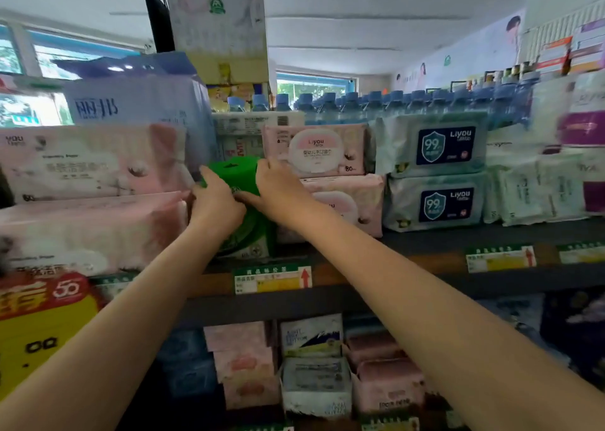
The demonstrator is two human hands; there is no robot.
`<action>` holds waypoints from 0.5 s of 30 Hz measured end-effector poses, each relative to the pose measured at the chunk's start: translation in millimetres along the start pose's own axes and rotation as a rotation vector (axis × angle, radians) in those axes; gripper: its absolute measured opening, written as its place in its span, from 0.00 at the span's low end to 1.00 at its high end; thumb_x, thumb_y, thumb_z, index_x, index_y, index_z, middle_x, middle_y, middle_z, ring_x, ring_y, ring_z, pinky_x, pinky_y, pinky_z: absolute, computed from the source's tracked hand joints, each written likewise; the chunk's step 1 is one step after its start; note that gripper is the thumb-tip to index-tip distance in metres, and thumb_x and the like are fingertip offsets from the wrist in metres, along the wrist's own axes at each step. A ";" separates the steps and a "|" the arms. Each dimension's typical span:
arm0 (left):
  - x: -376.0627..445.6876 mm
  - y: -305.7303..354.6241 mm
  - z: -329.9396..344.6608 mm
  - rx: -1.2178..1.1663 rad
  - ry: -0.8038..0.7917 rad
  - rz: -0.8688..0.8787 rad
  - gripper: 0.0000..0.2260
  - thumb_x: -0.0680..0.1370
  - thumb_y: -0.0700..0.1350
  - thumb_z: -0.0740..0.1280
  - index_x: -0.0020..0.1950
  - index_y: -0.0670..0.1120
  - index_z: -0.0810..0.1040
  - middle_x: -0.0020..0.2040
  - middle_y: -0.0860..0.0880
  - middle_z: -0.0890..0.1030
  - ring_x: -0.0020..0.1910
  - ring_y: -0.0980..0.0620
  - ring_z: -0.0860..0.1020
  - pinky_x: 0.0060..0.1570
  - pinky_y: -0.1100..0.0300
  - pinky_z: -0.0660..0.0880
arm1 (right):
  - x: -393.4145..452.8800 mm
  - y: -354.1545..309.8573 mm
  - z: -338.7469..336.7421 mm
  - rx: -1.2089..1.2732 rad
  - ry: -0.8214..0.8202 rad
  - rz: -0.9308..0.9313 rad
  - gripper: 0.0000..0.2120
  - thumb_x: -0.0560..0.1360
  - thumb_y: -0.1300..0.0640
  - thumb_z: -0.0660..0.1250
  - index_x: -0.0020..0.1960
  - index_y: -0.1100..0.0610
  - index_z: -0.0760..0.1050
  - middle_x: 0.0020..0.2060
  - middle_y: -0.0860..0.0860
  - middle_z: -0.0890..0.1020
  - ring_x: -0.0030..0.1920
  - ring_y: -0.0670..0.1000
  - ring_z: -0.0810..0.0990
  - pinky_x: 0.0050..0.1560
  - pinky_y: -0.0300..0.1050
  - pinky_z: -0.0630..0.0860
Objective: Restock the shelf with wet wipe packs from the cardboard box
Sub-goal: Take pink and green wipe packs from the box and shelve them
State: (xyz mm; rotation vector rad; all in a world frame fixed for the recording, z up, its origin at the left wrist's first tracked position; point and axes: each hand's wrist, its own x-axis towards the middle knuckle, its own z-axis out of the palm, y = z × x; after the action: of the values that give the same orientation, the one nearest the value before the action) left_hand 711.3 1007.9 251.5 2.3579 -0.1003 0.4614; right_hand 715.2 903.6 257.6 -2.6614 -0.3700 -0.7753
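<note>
A green wet wipe pack [236, 172] sits on top of another green pack [252, 237] on the upper shelf [422, 234], in a gap between pink packs. My left hand [214, 198] holds the top pack's left front edge with curled fingers. My right hand [278, 186] grips its right side, fingers over the top corner. The cardboard box is out of view.
Pink packs [88, 165] are stacked to the left, pink Liyou packs [316, 150] and pale green "99" packs [432, 145] to the right. Blue-capped bottles [409, 101] stand behind. Price tags [271, 278] line the shelf edge; more packs [314, 365] fill the lower shelf.
</note>
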 end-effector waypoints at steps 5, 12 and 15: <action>-10.1 -3.9 5.9 0.285 -0.037 0.105 0.40 0.77 0.42 0.65 0.76 0.42 0.38 0.74 0.32 0.39 0.74 0.31 0.50 0.73 0.46 0.51 | 6.4 17.2 -4.4 -0.068 -0.116 -0.010 0.32 0.70 0.41 0.69 0.64 0.61 0.67 0.57 0.57 0.76 0.58 0.57 0.76 0.56 0.53 0.75; -4.7 -5.3 14.1 0.543 -0.144 0.178 0.28 0.77 0.45 0.65 0.74 0.38 0.58 0.76 0.36 0.48 0.76 0.38 0.48 0.74 0.45 0.52 | 8.5 1.2 10.7 -0.106 0.000 0.057 0.17 0.77 0.59 0.62 0.63 0.63 0.65 0.56 0.59 0.77 0.55 0.60 0.77 0.45 0.49 0.68; -10.2 1.0 10.6 0.501 -0.106 0.194 0.19 0.77 0.46 0.63 0.66 0.40 0.69 0.73 0.37 0.59 0.72 0.37 0.59 0.70 0.44 0.60 | -0.1 6.0 1.9 -0.098 -0.020 0.010 0.13 0.76 0.59 0.62 0.59 0.59 0.69 0.53 0.57 0.77 0.53 0.59 0.77 0.44 0.48 0.69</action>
State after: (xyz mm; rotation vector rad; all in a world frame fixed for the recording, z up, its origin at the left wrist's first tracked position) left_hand 704.8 999.5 241.3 2.8808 -0.2939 0.4982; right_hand 718.0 898.9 254.5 -2.7620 -0.3318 -0.7828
